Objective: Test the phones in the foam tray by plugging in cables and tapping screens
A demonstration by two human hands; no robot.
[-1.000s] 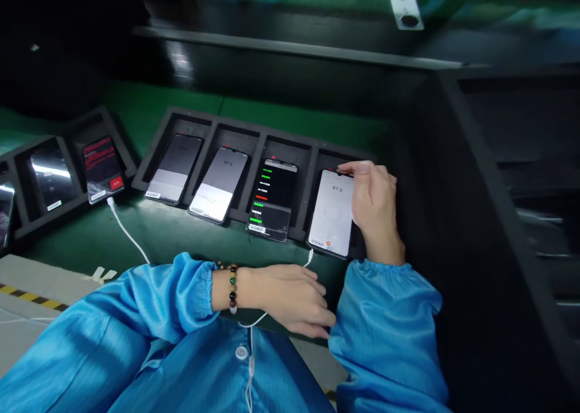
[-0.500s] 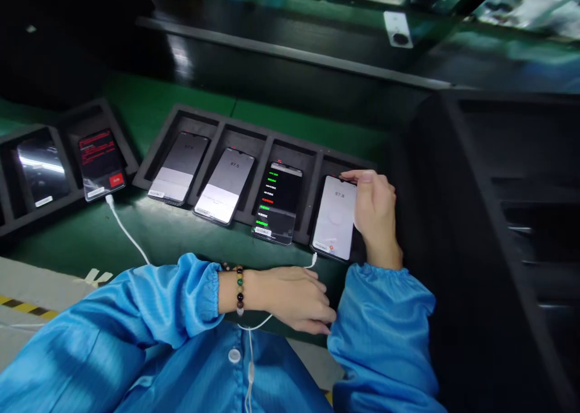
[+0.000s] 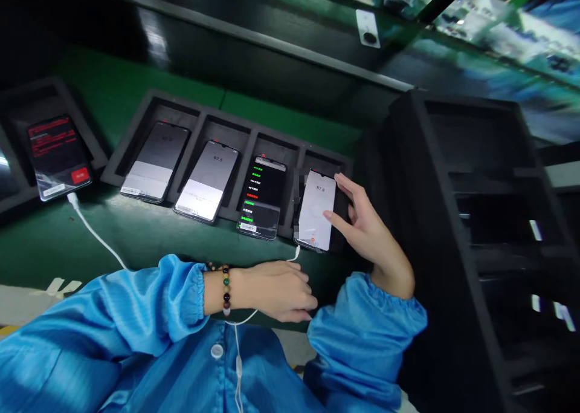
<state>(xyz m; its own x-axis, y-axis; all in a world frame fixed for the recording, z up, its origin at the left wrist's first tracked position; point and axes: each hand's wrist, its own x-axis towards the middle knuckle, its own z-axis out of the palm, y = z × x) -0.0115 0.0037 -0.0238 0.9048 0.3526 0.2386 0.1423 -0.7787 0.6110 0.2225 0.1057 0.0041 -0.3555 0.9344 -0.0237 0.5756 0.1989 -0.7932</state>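
Note:
My right hand is spread at the right-hand phone, its thumb on the bright screen and a fingertip at the top right corner. This phone lies in the tray's last compartment, with a white cable at its lower end. Below it, my left hand rests palm down at the bench's near edge, fingers curled together. The cable runs out of sight beneath this hand, so whatever the fingers hold, if anything, is hidden. Left of the right-hand phone lies a phone with a coloured text list.
Two half-lit phones, one grey and one brighter, share the black foam tray. Farther left, a red-text phone has its own cable. A stack of black trays stands at the right.
My right hand has opened from the phone's upper right edge, bringing the thumb onto the screen. My left hand keeps its curled pose. The whole view has shifted slightly.

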